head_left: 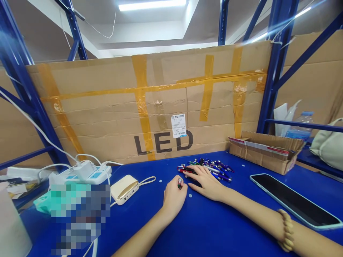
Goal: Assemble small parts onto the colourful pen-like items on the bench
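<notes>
My open right hand [205, 182] lies flat on the near edge of the heap of pens [211, 170], their barrels mostly running sideways, while my curled left hand [174, 198] grips a small item [180, 182] just beside it.

Left hand [174, 198] pinching a small object [180, 182], right hand [205, 182] on loose pens [218, 168], blue tabletop [235, 160]

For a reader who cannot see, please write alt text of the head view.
The right hand rests on a pile of pens, and the left hand holds a small item, at a blue table. A power bank and a phone lie nearby.
</notes>
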Demonstrator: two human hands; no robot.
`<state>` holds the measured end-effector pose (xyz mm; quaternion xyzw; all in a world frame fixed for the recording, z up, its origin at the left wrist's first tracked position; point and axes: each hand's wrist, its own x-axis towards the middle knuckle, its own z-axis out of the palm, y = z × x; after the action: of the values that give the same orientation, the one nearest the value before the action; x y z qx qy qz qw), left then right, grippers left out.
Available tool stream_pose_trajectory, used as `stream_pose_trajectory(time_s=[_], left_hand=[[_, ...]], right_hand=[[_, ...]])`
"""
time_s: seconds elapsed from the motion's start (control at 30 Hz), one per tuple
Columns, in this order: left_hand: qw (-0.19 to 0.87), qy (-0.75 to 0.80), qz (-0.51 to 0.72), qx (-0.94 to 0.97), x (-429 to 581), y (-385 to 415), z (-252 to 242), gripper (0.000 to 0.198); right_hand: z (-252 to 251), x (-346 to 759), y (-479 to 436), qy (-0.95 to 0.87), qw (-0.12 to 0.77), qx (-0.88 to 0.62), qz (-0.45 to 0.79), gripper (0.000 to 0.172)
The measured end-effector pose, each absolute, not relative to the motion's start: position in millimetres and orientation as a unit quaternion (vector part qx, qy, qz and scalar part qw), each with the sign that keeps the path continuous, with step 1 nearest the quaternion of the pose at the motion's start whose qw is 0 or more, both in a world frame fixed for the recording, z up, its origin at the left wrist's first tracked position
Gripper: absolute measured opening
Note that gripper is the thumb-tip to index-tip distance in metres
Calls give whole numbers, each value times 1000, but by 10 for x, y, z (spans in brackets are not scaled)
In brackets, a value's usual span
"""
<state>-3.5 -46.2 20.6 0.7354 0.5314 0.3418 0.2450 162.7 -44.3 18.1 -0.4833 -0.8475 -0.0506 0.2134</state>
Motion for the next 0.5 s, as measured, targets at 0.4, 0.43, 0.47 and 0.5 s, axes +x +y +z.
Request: stream_pose_trajectory(time_s=[0.4, 0.43, 0.47, 0.5], left_hand=[[218, 544, 297, 754, -30, -504, 226, 9], [215, 543, 293, 757, -31, -508, 224, 9], [212, 541, 291, 760, -32, -511, 223, 8], [210, 538, 291, 763, -32, -513, 222, 8]], right_hand=[[237, 1607, -427, -851, 236, -467, -55, 21], [233, 1610, -421, -848, 241, -469, -46, 20], [227, 1613, -414, -846, 247, -472, -34, 19], [220, 1616, -406, -842, 254, -476, -21, 19]])
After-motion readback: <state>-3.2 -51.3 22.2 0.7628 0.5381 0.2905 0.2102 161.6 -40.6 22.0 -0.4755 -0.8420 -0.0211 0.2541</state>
